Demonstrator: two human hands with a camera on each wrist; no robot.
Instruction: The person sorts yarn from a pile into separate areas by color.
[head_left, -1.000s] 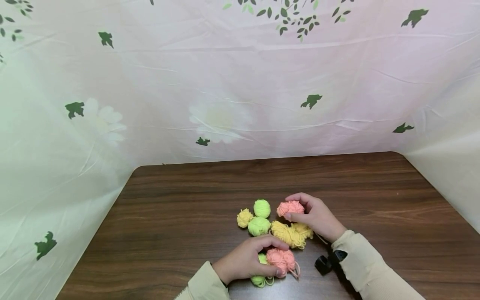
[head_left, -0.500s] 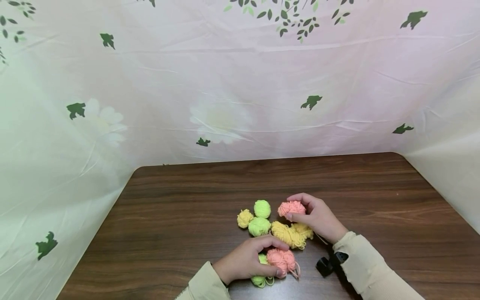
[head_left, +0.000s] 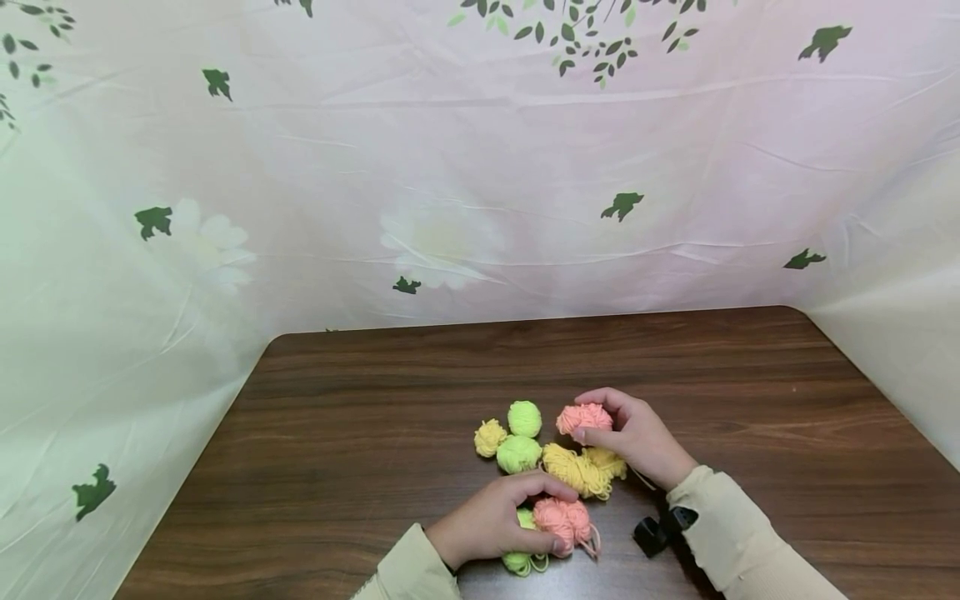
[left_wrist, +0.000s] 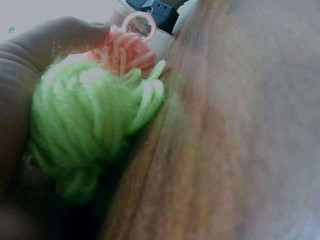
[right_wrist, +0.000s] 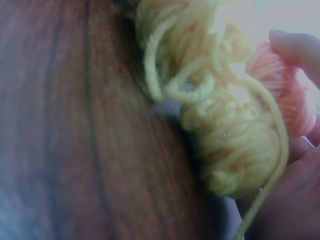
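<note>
2 fuzzy, coral-pink yarn balls (head_left: pixel 584 418) (head_left: pixel 564 522)

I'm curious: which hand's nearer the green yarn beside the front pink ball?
Left. Left hand curls over green yarn; right hand is farther away, holding the back pink ball.

Yarn balls (head_left: pixel 518 454) on brown table (head_left: pixel 360 433)

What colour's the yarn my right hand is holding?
That yarn is coral pink, clearest in the head view.
</note>
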